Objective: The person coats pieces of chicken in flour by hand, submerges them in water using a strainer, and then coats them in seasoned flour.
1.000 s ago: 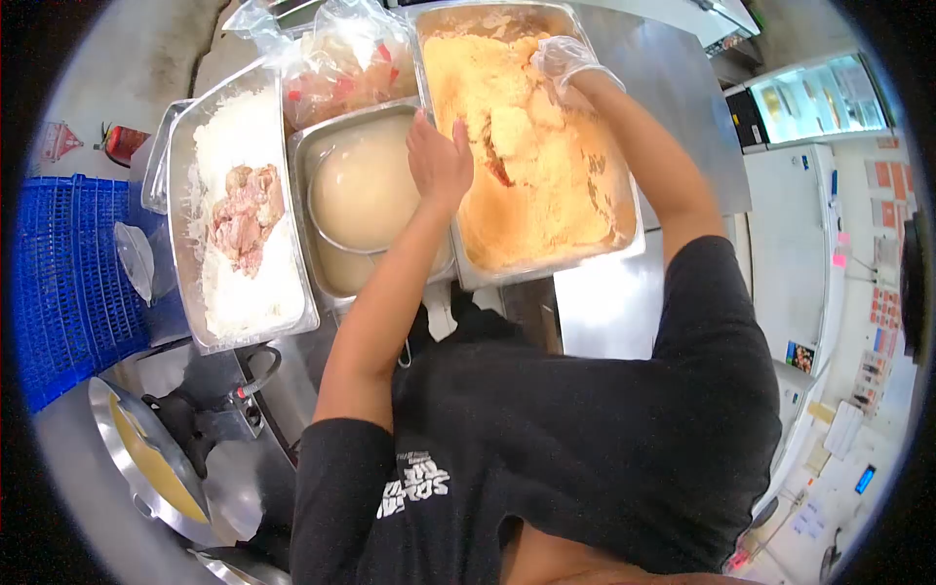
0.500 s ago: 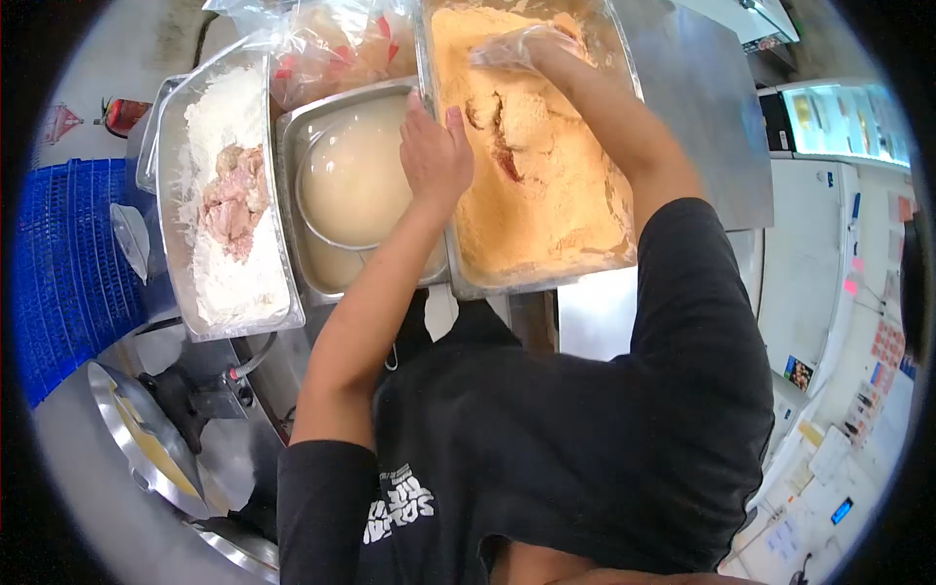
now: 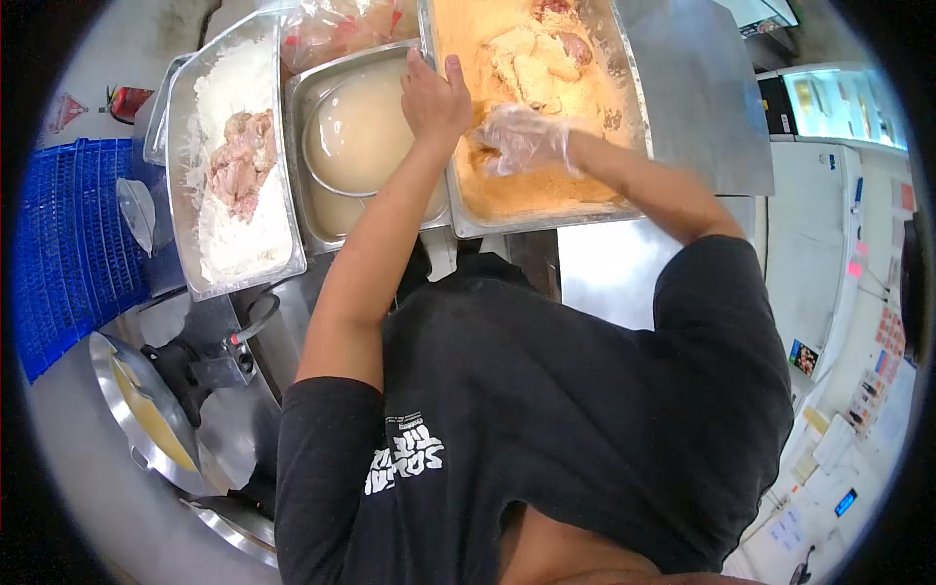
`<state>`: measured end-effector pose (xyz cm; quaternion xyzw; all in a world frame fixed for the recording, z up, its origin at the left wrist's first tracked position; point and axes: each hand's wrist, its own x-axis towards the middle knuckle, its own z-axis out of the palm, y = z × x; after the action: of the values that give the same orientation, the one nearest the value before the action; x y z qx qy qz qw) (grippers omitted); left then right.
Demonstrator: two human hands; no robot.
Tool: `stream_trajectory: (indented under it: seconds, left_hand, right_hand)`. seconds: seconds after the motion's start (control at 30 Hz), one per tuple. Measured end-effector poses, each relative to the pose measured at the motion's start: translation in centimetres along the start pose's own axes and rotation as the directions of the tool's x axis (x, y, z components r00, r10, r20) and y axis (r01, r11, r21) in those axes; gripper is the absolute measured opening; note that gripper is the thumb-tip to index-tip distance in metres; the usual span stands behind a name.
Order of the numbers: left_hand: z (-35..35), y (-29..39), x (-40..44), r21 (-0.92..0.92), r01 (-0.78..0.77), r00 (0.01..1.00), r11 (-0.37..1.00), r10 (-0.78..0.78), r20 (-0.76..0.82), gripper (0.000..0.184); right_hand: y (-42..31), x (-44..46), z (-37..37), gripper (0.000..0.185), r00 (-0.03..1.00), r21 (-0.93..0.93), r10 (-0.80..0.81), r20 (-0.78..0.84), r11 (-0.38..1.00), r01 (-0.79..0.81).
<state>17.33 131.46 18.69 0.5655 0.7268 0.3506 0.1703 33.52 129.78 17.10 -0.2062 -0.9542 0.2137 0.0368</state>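
From my station I have two hands in the head view, and I cannot tell whether the right hand (image 3: 526, 141), in a clear plastic glove, has anything in its grip; its fingers are down in the orange powder (image 3: 546, 195) and partly hidden. That powder lies in a deep metal tray (image 3: 546, 220), whose near rim runs just on my body side of the gloved grip. Just beyond the glove I see a powder-covered mound (image 3: 531, 58) in the same tray, with bare reddish patches farther out. My left hand (image 3: 436, 97) is bare and empty, thumb spread away from the fingers; it sits to the left of the glove, well apart from it, over the edge where the tray meets a square pan (image 3: 305, 97). I cannot tell if it touches the metal. Left of that hand, pale liquid (image 3: 366, 117) fills the pan, with a round rim showing in it. Farther left I have a second tray (image 3: 249, 285) of white powder (image 3: 244, 249), with raw meat (image 3: 241, 161) lying on it. Beyond the left hand's fingertips and slightly left is a clear plastic bag (image 3: 336, 34); well off to its left stands a blue crate (image 3: 78, 244).
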Motion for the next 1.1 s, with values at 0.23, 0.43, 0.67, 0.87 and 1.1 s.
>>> stream_trajectory:
  seconds: [0.23, 0.43, 0.67, 0.87, 1.1]
  left_hand:
    - [-0.2, 0.6, 0.0, 0.036, 0.025, 0.999, 0.999, -0.026, 0.029, 0.065]
    - [0.7, -0.2, -0.2, 0.046, -0.029, 1.000, 0.999, 0.029, -0.007, 0.066]
    - [0.3, 0.1, 0.0, 0.040, -0.042, 0.999, 0.998, 0.043, -0.004, 0.062]
    - [0.6, -0.3, 0.3, 0.040, -0.092, 0.994, 0.995, 0.094, -0.051, 0.062]
    - [0.0, 0.0, 0.4, -0.001, -0.033, 0.999, 0.999, 0.033, 0.010, 0.063]
  right_hand:
    - [-2.5, -1.9, 1.9, 0.046, 0.990, -0.362, -0.011, 0.138, 0.930, 0.061]
    - [8.5, -1.9, -0.4, 0.038, 0.988, -0.644, 0.150, 0.036, 0.760, -0.092]
    - [16.4, 2.3, -10.7, 0.046, 0.710, -0.168, 0.680, -0.183, 0.690, -0.704]
    - [26.7, 4.8, -10.5, 0.054, 0.579, -0.268, 0.815, 0.031, 0.565, -0.781]
    - [14.2, 3.3, -10.3, 0.062, 0.587, 0.659, 0.689, 0.426, 0.208, -0.723]
